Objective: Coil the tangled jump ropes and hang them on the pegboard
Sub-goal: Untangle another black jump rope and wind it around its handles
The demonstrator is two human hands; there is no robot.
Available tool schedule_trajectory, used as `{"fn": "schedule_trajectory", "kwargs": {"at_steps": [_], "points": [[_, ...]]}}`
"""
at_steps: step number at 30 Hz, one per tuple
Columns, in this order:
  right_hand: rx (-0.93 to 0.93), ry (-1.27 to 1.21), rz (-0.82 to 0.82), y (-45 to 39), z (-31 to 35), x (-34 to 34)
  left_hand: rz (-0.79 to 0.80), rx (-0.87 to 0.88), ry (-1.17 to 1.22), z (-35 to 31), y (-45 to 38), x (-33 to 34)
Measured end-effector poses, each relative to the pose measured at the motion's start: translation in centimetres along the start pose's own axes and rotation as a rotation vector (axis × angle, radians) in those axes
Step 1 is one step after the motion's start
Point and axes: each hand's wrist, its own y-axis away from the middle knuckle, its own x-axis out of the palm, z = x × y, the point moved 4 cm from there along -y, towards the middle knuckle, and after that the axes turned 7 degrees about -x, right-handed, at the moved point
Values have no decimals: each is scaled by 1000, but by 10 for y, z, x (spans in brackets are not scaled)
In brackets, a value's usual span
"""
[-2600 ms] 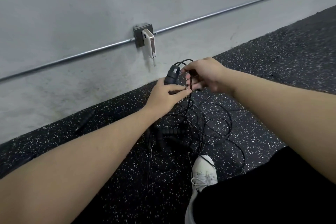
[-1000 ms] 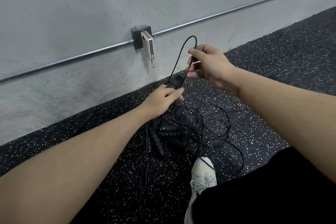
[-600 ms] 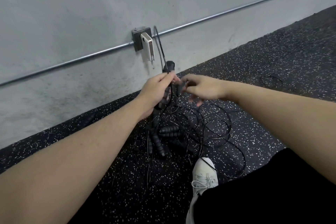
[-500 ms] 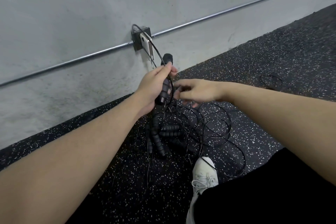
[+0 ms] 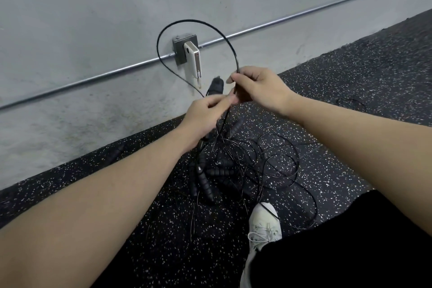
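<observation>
Left hand (image 5: 205, 112) gripping rope handle (image 5: 216, 87), right hand (image 5: 259, 87) pinching cord loop (image 5: 187, 21) (arching above both)

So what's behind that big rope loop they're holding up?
Through the rope loop you see the grey wall, a metal box and a white pack hanging there.

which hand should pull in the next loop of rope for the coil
Probably the right hand. It already pinches the free side of the rope loop, whose slack runs down into the tangle. The left hand is gripping the handle and the loop's other end, so it best stays as anchor.
</observation>
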Motion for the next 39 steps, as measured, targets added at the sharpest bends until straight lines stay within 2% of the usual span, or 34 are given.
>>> {"fn": "schedule_trajectory", "kwargs": {"at_steps": [5, 10, 12, 14, 16, 19, 22, 26, 28, 30, 32, 35, 39], "points": [[26, -257, -103, -1, 7, -4, 50, 60, -158, 21, -4, 7], [41, -501, -296, -6, 16, -18, -24, 46, -298, 33, -11, 2], [64, -638, -373, -6, 15, -23, -60, 14, -296, 36, -13, 0], [112, -728, -372, -4, 11, -25, -99, -17, -242, 35, -14, -2], [212, -673, -257, -2, 3, -20, -123, -47, -152, 31, -13, -4], [374, -366, 28, 8, -16, -5, -128, -66, -69, 20, -12, -4], [294, 91, 281, 15, -28, 7, -91, -35, 32, 6, -10, 1], [276, 186, 491, 21, -32, 23, -29, 22, 159, -15, -6, 3], [184, 354, 517, 21, -31, 25, -6, 33, 226, -24, -4, 2], [100, 466, 466, 18, -31, 23, -21, 48, 253, -30, -3, 0], [66, 464, 368, 14, -28, 18, -69, 64, 216, -28, -6, -6], [88, 275, 212, 9, -21, 12, -85, 9, 82, -11, -8, -11], [142, -94, 8, 2, -15, 2, -26, -51, -87, 15, -9, -10]]}}
